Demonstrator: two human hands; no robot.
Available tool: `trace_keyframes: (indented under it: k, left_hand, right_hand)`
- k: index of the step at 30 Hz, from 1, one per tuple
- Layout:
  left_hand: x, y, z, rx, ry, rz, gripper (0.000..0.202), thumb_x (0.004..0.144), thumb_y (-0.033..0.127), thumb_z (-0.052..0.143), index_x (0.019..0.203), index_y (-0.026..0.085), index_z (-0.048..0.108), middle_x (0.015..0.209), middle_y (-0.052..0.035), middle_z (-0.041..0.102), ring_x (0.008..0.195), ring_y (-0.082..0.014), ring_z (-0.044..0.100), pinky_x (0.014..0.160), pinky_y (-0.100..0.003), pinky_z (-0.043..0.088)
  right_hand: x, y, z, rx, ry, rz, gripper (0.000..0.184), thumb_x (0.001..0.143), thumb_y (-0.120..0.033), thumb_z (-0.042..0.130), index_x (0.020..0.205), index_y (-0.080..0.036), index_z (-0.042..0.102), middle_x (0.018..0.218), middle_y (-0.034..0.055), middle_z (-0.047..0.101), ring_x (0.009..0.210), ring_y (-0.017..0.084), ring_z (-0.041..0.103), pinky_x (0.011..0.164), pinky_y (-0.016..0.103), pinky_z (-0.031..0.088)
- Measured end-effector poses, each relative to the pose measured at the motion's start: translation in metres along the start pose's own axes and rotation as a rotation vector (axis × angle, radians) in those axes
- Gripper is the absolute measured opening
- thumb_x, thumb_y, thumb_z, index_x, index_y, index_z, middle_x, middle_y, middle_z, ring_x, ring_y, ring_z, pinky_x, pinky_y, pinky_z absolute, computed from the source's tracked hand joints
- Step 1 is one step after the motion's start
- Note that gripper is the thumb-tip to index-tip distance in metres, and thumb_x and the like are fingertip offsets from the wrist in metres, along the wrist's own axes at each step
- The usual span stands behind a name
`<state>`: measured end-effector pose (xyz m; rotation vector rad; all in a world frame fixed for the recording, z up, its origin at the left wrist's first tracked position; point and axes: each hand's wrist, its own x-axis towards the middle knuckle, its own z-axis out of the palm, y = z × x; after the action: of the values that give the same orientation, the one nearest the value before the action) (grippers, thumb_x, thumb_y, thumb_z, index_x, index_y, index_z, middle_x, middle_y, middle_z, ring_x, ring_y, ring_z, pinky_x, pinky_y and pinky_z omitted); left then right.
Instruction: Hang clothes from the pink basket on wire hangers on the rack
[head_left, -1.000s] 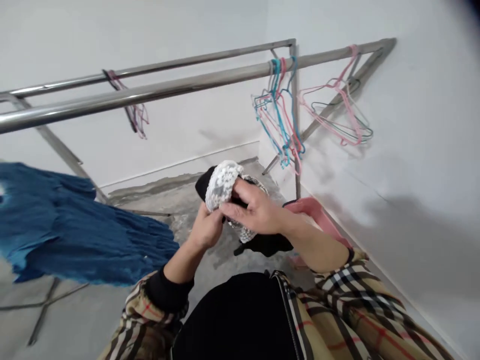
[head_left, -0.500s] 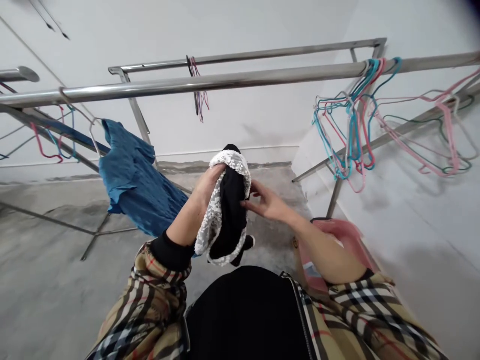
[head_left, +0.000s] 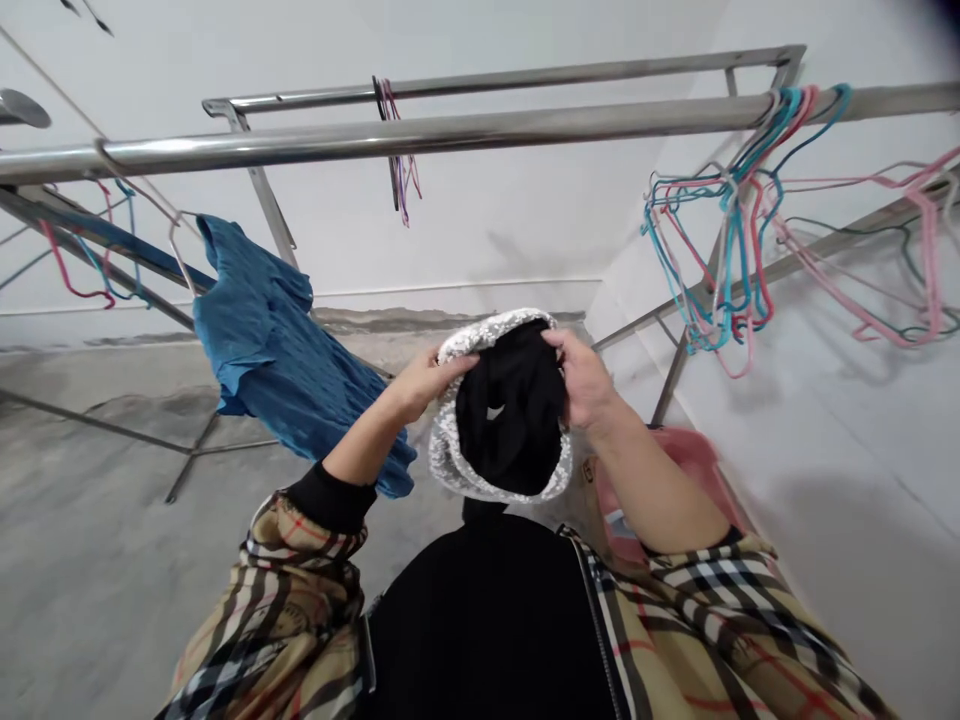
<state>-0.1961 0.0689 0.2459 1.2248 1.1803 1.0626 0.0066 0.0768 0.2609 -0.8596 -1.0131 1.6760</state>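
The black garment with white lace trim [head_left: 510, 430] is suspended between both hands, in front of the wearer's torso and above the concrete floor [head_left: 97, 540]. Its lace edge forms a ring around the black cloth, with the opening facing the wearer. The left hand [head_left: 431, 385] grasps the left side of this rim, thumb on top; its remaining fingers are largely hidden by the fabric. The right hand [head_left: 589, 385] grasps the right side, digits bent over the edge; their full closure cannot be confirmed. The opposed grips appear to serve to keep the opening spread and the cloth off the floor.

To the left, a blue dress [head_left: 277, 350] hangs from a wire hanger [head_left: 180, 250] hooked over the front rail [head_left: 450, 137], which bears its weight. To the right, a cluster of colored hangers [head_left: 742, 240] hangs from the same rail, presumably grouped for easy access. The rear rail [head_left: 525, 75] carries a smaller hanger bundle [head_left: 396, 150]. The pink basin [head_left: 697, 460] stands near the right wall, partly concealed by the right forearm.
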Motion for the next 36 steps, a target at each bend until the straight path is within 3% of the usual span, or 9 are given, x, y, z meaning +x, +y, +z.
trace_keyframes:
  k: [4, 7, 13, 15, 19, 22, 25, 30, 36]
  left_hand:
    - [-0.004, -0.046, 0.017, 0.281, 0.184, 0.18, 0.059, 0.065, 0.042, 0.08, 0.116, 0.018, 0.061, 0.113, -0.008, 0.063, 0.098, -0.0201, 0.058, 0.09, -0.033, 0.045]
    - [-0.023, -0.081, 0.041, 0.198, 0.219, 0.073, 0.057, 0.071, 0.048, 0.074, 0.116, 0.018, 0.057, 0.102, -0.0061, 0.06, 0.084, -0.015, 0.056, 0.079, -0.029, 0.045]
    - [-0.054, -0.117, 0.081, -0.323, -0.179, -0.722, 0.05, 0.075, 0.061, 0.066, 0.099, 0.018, 0.058, 0.086, -0.0038, 0.062, 0.071, -0.0144, 0.058, 0.064, -0.027, 0.047]
    - [-0.049, -0.114, 0.085, -0.482, -0.229, -0.808, 0.035, 0.08, 0.047, 0.067, 0.094, 0.016, 0.06, 0.083, -0.006, 0.066, 0.07, -0.0161, 0.061, 0.065, -0.029, 0.049]
    - [-0.016, -0.083, 0.073, -0.604, 0.03, -0.613, 0.008, 0.086, 0.019, 0.055, 0.091, 0.017, 0.061, 0.08, -0.0043, 0.07, 0.074, -0.0161, 0.066, 0.074, -0.029, 0.053]
    - [0.009, -0.044, 0.051, -0.639, 0.281, -0.403, 0.008, 0.084, 0.021, 0.057, 0.088, 0.016, 0.061, 0.076, -0.0037, 0.071, 0.076, -0.0178, 0.068, 0.078, -0.031, 0.055]
    - [0.019, -0.006, 0.032, -0.605, 0.393, -0.115, 0.01, 0.08, 0.025, 0.063, 0.087, 0.018, 0.06, 0.072, -0.0001, 0.069, 0.074, -0.0163, 0.069, 0.077, -0.028, 0.055]
    - [0.009, 0.024, 0.033, -0.431, 0.301, 0.11, 0.016, 0.074, 0.028, 0.067, 0.085, 0.019, 0.059, 0.071, 0.001, 0.067, 0.073, -0.0155, 0.067, 0.072, -0.025, 0.054]
    - [0.0, 0.021, 0.065, -0.219, 0.139, 0.169, 0.021, 0.075, 0.033, 0.067, 0.088, 0.018, 0.061, 0.072, 0.0009, 0.065, 0.067, -0.0126, 0.063, 0.064, -0.022, 0.051]
  right_hand:
    - [-0.009, -0.007, -0.001, 0.071, 0.108, -0.035, 0.034, 0.071, -0.053, 0.065, 0.076, -0.02, 0.057, 0.065, -0.0004, 0.065, 0.065, 0.018, 0.066, 0.064, 0.031, 0.056]
    - [-0.012, -0.008, -0.008, 0.09, 0.224, -0.132, 0.035, 0.07, -0.054, 0.067, 0.077, -0.021, 0.055, 0.066, -0.0025, 0.063, 0.074, 0.017, 0.068, 0.069, 0.03, 0.056]
    - [-0.026, -0.008, -0.013, 0.099, 0.328, -0.214, 0.031, 0.071, -0.051, 0.066, 0.071, -0.023, 0.053, 0.063, -0.0028, 0.061, 0.083, 0.02, 0.069, 0.071, 0.03, 0.057]
    - [-0.034, -0.005, -0.012, 0.062, 0.35, -0.259, 0.03, 0.072, -0.05, 0.065, 0.068, -0.023, 0.053, 0.063, -0.0027, 0.062, 0.084, 0.02, 0.069, 0.07, 0.031, 0.057]
    - [-0.049, 0.005, -0.024, -0.036, 0.37, -0.343, 0.023, 0.071, -0.045, 0.069, 0.069, -0.024, 0.059, 0.069, -0.0035, 0.067, 0.084, 0.021, 0.069, 0.076, 0.034, 0.057]
    - [-0.057, 0.018, -0.05, -0.208, 0.297, -0.361, 0.021, 0.072, -0.043, 0.071, 0.08, -0.023, 0.068, 0.086, -0.0011, 0.073, 0.092, 0.023, 0.069, 0.086, 0.037, 0.055]
    - [-0.064, 0.042, -0.083, -0.444, 0.145, -0.237, 0.034, 0.074, -0.042, 0.07, 0.101, -0.022, 0.072, 0.105, 0.0019, 0.074, 0.106, 0.026, 0.066, 0.097, 0.04, 0.05]
    - [-0.076, 0.092, -0.116, -0.856, 0.064, 0.013, 0.047, 0.075, -0.047, 0.068, 0.113, -0.02, 0.069, 0.106, 0.0069, 0.073, 0.101, 0.029, 0.067, 0.092, 0.046, 0.052]
    - [-0.053, 0.118, -0.085, -0.809, 0.092, -0.109, 0.072, 0.077, -0.047, 0.066, 0.14, -0.018, 0.045, 0.129, 0.0144, 0.06, 0.114, 0.027, 0.059, 0.096, 0.043, 0.048]
